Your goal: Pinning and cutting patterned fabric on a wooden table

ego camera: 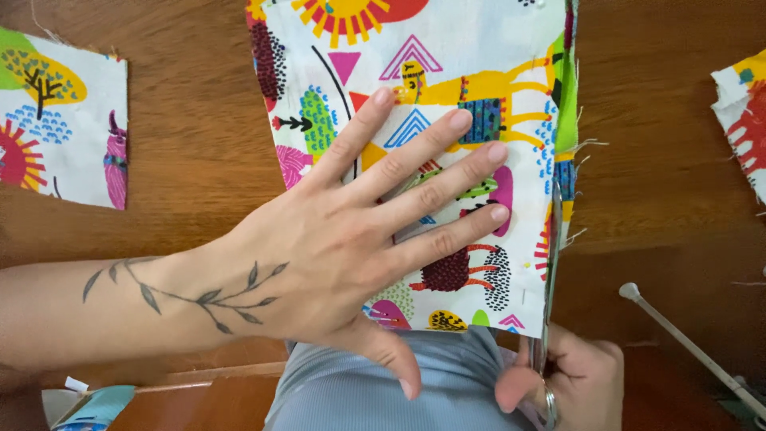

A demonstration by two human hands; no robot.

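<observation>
The printed fabric square [447, 96], white with bright suns, triangles, cacti and a yellow llama, lies flat on the wooden bench [199, 144] in the middle of my head view, reaching from the top edge down to my lap. My left hand [351, 239] lies open on it, palm down, fingers [447, 132] spread and pointing up and to the right, pressing the cloth flat; the thumb hangs off the lower edge over my light blue-grey garment [447, 391]. A leafy vine tattoo runs along my left wrist and forearm.

My right hand [570, 379] sits at the bottom right, just below the square's lower right corner. It is closed around the handles of a pair of scissors [549, 319], a ring showing on one finger. The thin metal blades run straight up along the square's right edge, where frayed threads and a strip of green and blue cloth stick out. I cannot tell how far apart the blades are.

A second piece of the same print [64, 128] lies well apart at the left on the bench, and a third scrap [746, 120] shows at the right edge. A white rod [686, 343] slants across the lower right corner, near my right hand.
</observation>
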